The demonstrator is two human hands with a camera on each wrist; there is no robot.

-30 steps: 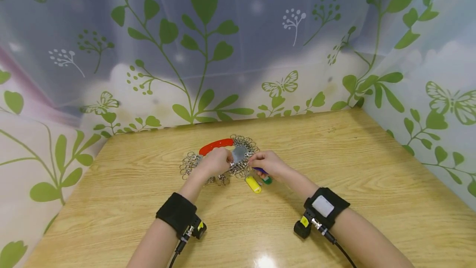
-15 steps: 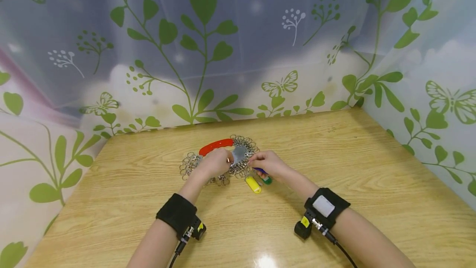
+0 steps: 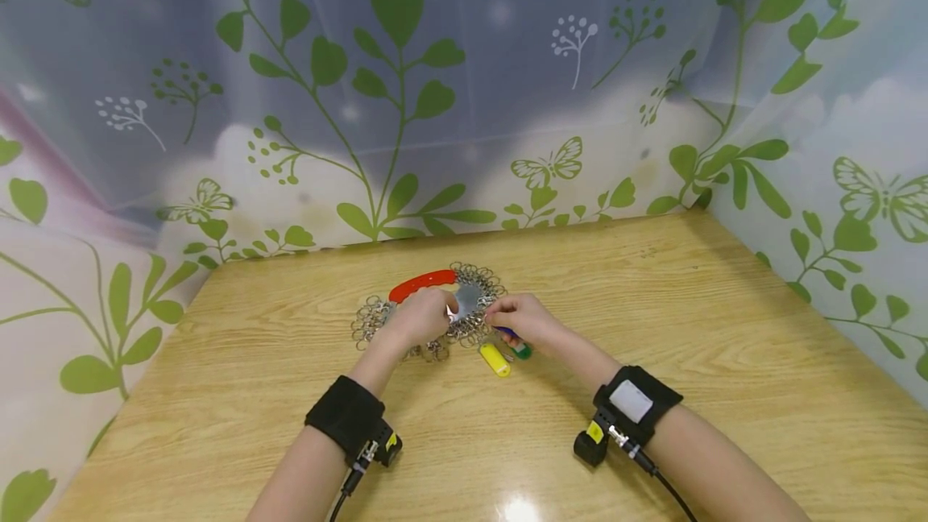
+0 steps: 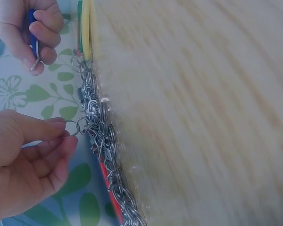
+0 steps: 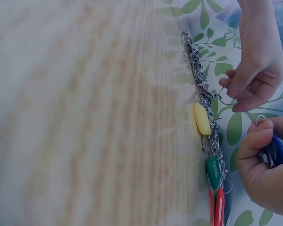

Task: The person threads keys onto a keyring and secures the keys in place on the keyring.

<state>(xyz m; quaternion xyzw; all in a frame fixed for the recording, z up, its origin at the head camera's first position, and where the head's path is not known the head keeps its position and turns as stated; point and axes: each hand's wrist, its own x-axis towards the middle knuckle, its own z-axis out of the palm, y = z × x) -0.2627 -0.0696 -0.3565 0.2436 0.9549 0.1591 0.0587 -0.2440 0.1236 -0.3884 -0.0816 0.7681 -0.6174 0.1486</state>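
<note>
In the head view my left hand [image 3: 416, 317] is over a bunch of linked metal rings [image 3: 471, 330]. Thumb and finger pinch one metal key ring [image 4: 70, 121], lifted at the edge of the bunch and still linked to it. My right hand [image 3: 535, 323] grips a blue key tag [image 5: 276, 151], whose small ring [image 5: 260, 117] pokes up by the thumb. The two hands are a short distance apart. Just in front of the right hand, a yellow key tag [image 3: 495, 360] and a green key tag [image 3: 521, 350] lie at the bunch's near side.
Behind the left hand lies a curved red piece [image 3: 422, 283], with a grey metallic piece [image 3: 468, 298] amid the rings. All of it rests on a wooden table [image 3: 275, 393]. A leaf-patterned cloth [image 3: 464, 103] hangs behind the table.
The left thumb and fingertips have shifted very slightly. Otherwise both hands, the rings and the tags stay where they were.
</note>
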